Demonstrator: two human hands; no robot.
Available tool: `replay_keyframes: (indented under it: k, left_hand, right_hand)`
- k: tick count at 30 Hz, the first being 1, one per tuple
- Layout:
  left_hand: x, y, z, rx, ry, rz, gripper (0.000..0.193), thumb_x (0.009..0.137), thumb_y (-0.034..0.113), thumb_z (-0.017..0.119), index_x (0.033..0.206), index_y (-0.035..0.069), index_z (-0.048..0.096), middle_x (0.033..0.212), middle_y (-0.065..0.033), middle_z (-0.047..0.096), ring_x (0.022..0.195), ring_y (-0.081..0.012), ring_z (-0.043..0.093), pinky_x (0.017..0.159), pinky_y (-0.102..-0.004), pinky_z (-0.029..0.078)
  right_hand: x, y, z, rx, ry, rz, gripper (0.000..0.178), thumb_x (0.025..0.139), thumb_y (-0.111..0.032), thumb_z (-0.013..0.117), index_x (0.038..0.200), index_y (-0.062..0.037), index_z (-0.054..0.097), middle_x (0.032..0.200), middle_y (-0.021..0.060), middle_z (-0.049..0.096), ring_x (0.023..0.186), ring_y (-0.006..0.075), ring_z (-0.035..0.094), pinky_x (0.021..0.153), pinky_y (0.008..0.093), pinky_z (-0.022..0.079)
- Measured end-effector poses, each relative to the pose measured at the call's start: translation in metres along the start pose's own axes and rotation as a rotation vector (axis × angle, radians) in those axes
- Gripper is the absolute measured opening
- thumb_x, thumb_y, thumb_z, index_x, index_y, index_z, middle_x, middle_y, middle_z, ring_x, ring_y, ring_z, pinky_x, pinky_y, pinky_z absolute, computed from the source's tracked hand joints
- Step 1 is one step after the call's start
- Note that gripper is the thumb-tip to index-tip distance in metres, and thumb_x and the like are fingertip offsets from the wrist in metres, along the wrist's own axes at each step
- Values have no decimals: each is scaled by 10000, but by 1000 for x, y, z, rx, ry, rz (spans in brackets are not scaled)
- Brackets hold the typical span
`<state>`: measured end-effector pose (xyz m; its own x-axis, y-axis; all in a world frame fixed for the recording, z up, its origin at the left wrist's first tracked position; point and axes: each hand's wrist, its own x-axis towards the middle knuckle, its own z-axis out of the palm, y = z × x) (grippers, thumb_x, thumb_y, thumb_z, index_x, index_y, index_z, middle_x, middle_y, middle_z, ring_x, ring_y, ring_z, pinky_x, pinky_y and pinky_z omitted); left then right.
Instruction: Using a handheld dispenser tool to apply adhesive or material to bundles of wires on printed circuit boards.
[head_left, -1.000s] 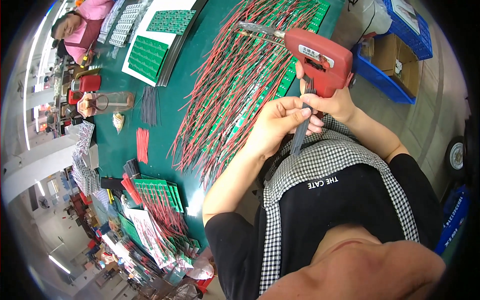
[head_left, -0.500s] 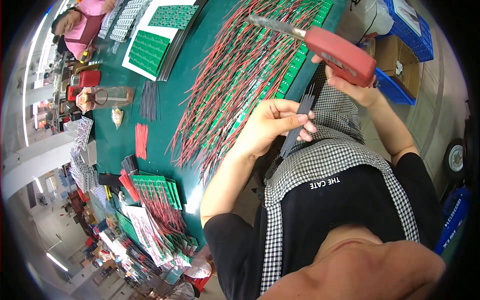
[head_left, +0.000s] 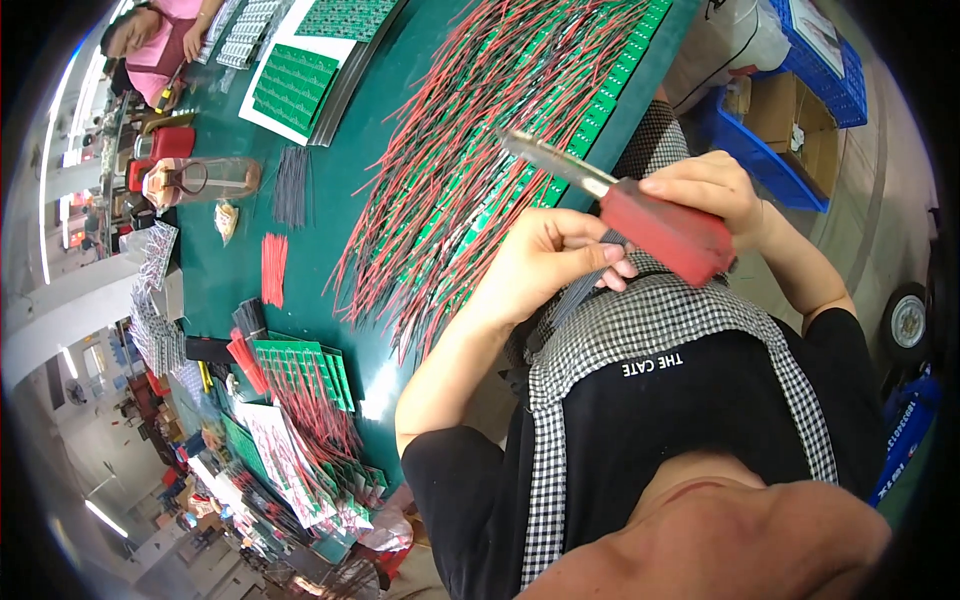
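While the left hand (head_left: pixel 560 258) pinches a bundle of dark wires (head_left: pixel 578 297) beside the red tool (head_left: pixel 665 238) gripped by the right hand (head_left: pixel 715 195), green boards (head_left: pixel 607 100) beyond the left hand appear already wired, and loose red wires (head_left: pixel 273 268) lie unattached to its left.

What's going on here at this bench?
A person holds a bundle of dark wires in the left hand and a red tool with a long metal tip in the right hand, just above the lap. Green circuit boards covered in red and black wires lie on the green table. Another person in pink is across the table.
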<state>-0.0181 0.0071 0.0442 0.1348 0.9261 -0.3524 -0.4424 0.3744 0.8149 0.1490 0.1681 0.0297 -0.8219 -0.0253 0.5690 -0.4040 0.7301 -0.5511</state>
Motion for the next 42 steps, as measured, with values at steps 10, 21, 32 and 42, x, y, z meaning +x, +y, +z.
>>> replay_keyframes:
  k: [10, 21, 32, 42]
  left_hand:
    - [-90, -42, -17, 1600, 623, 382, 260, 654, 23, 556, 913, 19, 577, 881, -108, 591, 750, -212, 593, 614, -275, 477]
    - [-106, -76, -26, 1738, 727, 441, 209, 689, 48, 557, 895, 16, 577, 952, -100, 591, 844, -211, 585, 657, -260, 480]
    - [-103, -84, -27, 1836, 730, 471, 162, 708, 70, 567, 865, 36, 589, 905, -76, 615, 847, -191, 590, 645, -242, 467]
    - [-115, -94, -31, 1799, 814, 554, 251, 665, 45, 550, 909, 7, 590, 853, -72, 556, 737, -178, 558, 612, -235, 449]
  right_hand:
    - [-49, -31, 14, 794, 438, 649, 466, 789, -182, 563, 1164, 25, 378, 1008, 129, 496, 597, 89, 443, 627, 245, 419]
    - [34, 48, 27, 1507, 415, 742, 397, 873, -230, 440, 1195, -9, 371, 1060, 142, 511, 969, 241, 502, 818, 462, 442]
    - [66, 81, 31, 1504, 240, 931, 413, 880, -253, 431, 1189, 7, 347, 1060, 130, 498, 971, 231, 503, 789, 505, 455]
    - [34, 36, 38, 1438, 255, 691, 444, 892, -277, 380, 1223, 14, 330, 1137, 165, 469, 955, 272, 527, 859, 396, 422]
